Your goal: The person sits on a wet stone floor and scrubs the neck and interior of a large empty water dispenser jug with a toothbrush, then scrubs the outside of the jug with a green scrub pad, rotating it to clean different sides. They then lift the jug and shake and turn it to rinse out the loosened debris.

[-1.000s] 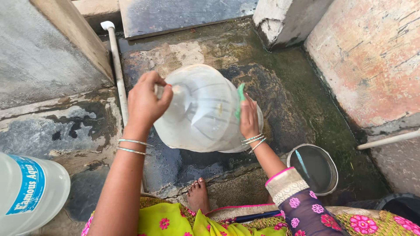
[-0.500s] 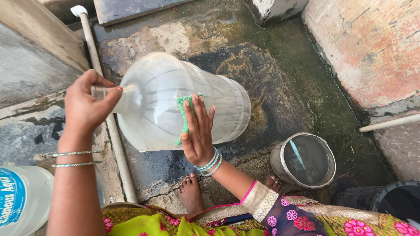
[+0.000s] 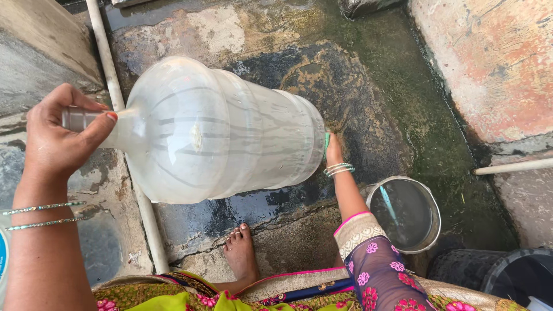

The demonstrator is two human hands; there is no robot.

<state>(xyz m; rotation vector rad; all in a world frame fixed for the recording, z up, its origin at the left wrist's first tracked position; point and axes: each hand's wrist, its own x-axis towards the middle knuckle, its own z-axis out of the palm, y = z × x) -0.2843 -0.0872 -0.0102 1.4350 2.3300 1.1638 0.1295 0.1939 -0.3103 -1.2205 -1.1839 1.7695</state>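
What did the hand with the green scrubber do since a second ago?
The right hand slid its green scrub pad from the side of the big clear plastic water jug round to the jug's bottom end. The left hand still grips the neck; the round metal pot stayed put.

A large translucent plastic water jug (image 3: 224, 129) lies tilted on its side across the middle, filling most of the room between the left hand (image 3: 60, 135) at its neck and the right hand (image 3: 333, 151) at its base. A white plastic pipe (image 3: 124, 150) runs along the wet stone floor (image 3: 368, 80) beneath the neck. A round metal pot of water (image 3: 404, 214) stands just beside the right forearm, a bare foot (image 3: 242, 253) below the jug. The floor beyond the jug's base lies open up to the reddish wall (image 3: 495, 63).
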